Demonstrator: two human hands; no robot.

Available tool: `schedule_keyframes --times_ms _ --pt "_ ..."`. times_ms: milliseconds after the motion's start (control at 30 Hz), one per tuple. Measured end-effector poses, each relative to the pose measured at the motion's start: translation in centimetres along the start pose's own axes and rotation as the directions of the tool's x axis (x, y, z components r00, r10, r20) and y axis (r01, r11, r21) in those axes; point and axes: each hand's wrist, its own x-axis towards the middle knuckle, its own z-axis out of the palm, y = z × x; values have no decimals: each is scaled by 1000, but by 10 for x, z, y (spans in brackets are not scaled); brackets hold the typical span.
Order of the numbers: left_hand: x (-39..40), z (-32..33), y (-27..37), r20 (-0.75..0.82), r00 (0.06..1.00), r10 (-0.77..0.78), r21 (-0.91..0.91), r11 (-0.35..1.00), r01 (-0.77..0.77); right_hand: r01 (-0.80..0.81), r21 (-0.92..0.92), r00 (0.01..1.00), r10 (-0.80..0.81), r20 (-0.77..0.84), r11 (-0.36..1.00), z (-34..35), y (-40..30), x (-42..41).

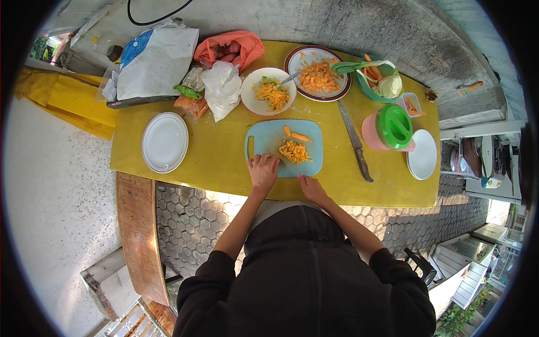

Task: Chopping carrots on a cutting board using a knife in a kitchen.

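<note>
A light blue cutting board [265,130] lies before me on the table. On it sit a heap of chopped carrot [296,152] and two longer carrot pieces [300,137]. My left hand [263,170] rests over the board's near left part, fingers somewhat apart, just left of the heap, and nothing shows in it. At the board's near edge is my right hand [312,188], its fingers partly folded; whether it grips anything is hidden. A large kitchen knife [353,135] lies right of the board, apart from both hands.
Behind the board stand a bowl of carrot strips [252,99] and a rimmed plate of carrot pieces [291,63]. Rightward are a green-lidded pink pitcher [372,132], a vegetable bowl [365,90] and a white plate [421,155]. Leftward are an oval plate [165,142] and a bag of white powder [222,90].
</note>
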Motion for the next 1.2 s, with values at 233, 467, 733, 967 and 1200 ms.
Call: schedule_keyframes --times_ms 233,467,733,967,1200 --pt "-2 2 5 27 993 -111 -20 994 111 4 -123 1000 -2 15 992 -2 -9 -6" --pt "-5 6 8 -7 991 -136 27 990 136 -44 -305 999 45 -4 951 -8 -24 -9" --pt "-6 8 6 -7 990 -139 -7 990 139 -35 -345 999 32 -13 938 -3 -23 -8" --pt "-5 7 5 -20 992 -123 -9 992 123 -3 -449 998 27 48 894 -7 -33 7" --pt "-5 7 6 -35 994 -103 18 994 104 -6 -299 999 15 28 954 -6 -36 16"
